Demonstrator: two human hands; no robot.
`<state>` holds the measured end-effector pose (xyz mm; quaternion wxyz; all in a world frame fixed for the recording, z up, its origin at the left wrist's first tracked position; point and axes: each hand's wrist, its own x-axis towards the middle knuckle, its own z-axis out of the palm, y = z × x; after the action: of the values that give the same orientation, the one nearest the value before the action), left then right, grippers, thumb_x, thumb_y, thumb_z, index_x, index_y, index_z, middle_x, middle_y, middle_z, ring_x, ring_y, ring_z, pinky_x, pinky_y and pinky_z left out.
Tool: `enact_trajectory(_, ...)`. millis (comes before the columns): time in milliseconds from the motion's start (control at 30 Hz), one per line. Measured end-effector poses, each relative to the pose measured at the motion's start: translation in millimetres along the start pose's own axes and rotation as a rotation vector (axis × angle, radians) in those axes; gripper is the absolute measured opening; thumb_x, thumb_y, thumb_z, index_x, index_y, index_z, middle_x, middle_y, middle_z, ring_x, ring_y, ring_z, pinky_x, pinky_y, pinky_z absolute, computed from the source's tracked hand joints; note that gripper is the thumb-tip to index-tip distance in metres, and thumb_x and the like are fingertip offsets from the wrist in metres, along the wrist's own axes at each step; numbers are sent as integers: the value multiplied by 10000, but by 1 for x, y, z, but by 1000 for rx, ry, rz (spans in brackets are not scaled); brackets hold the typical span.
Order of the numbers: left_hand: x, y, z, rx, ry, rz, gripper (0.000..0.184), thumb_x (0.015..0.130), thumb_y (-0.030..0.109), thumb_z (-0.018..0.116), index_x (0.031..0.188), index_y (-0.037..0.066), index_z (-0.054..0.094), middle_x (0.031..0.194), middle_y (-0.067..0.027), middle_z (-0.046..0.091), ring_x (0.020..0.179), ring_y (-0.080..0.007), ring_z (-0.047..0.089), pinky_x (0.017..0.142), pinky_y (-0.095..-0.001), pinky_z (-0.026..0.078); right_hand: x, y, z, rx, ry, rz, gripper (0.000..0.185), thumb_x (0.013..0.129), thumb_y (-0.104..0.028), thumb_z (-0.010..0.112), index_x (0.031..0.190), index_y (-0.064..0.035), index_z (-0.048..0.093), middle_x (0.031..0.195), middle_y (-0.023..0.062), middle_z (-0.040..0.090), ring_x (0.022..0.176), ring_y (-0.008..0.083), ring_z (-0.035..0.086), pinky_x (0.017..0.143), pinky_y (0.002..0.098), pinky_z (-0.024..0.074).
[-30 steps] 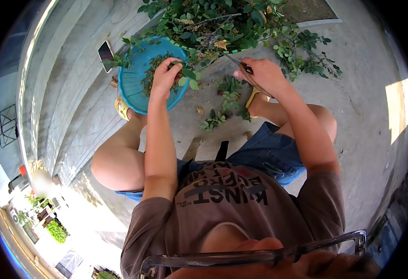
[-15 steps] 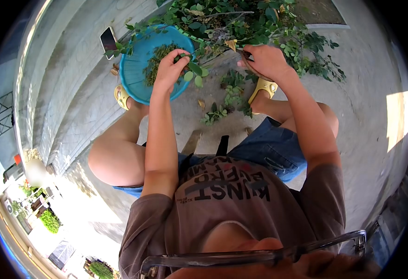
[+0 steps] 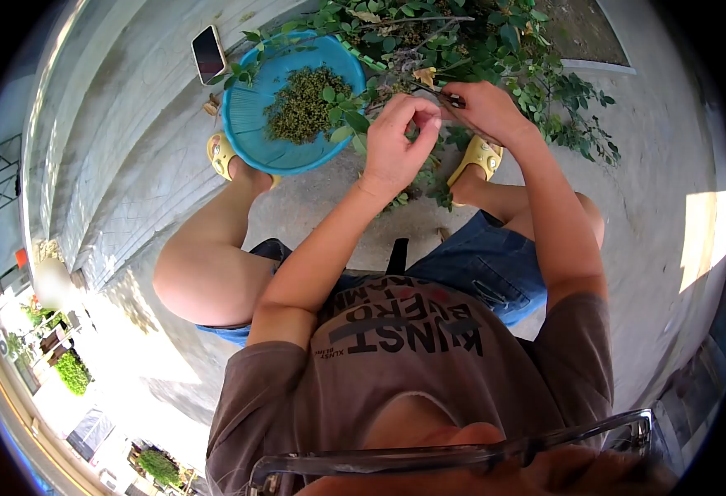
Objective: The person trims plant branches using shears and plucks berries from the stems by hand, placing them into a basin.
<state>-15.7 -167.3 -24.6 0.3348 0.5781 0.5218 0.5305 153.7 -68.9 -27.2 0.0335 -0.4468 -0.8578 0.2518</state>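
Note:
My left hand (image 3: 402,142) is beside my right hand, fingers curled with the tips pressed together; what they hold, if anything, is too small to tell. Dark-handled scissors (image 3: 452,99) are in my right hand (image 3: 489,112), their blades pointing up and left toward the stems. A blue basin (image 3: 243,124) holds a heap of small green clusters (image 3: 301,103). Leafy branches (image 3: 429,37) lie beyond both hands, and one leafy sprig (image 3: 346,112) hangs over the basin's right side. A dry yellowish leaf (image 3: 424,76) sits just above the scissors.
A phone (image 3: 208,54) lies on the pale step left of the basin. My feet in yellow clogs (image 3: 221,155) stand on either side. More leafy stems (image 3: 582,112) spread over the concrete at right. Dry leaf bits (image 3: 212,105) lie by the basin.
My left hand has moved right, from over the basin to beside my right hand. The heap in the basin shows more fully. My right hand still holds the scissors.

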Motion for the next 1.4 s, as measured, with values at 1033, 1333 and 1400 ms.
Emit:
enact_trajectory(1033, 17, -73, -5, -910, 439, -691, 113, 780, 9, 667, 836, 46, 576, 763, -30, 592, 619, -116, 529, 526, -268, 453, -8, -6, -12, 548, -304, 119, 455, 858, -461, 640, 1028, -42, 590, 628, 6, 505, 518, 81, 475, 465, 238, 391)
enact_trajectory(1333, 21, -65, -13, -909, 394, -710, 81, 797, -2, 656, 824, 16, 582, 710, -40, 547, 612, -141, 505, 520, -283, 417, -5, -14, -13, 363, -163, 43, 399, 851, -424, 660, 974, -48, 609, 619, 37, 519, 576, 101, 524, 508, 271, 410)
enact_trajectory(1400, 22, -65, -17, -907, 358, -708, 78, 797, 2, 653, 815, 15, 579, 706, -39, 541, 609, -140, 500, 522, -278, 406, -2, -12, -11, 310, -123, -3, 394, 847, -420, 664, 963, -47, 611, 621, 51, 528, 591, 113, 538, 531, 289, 426)
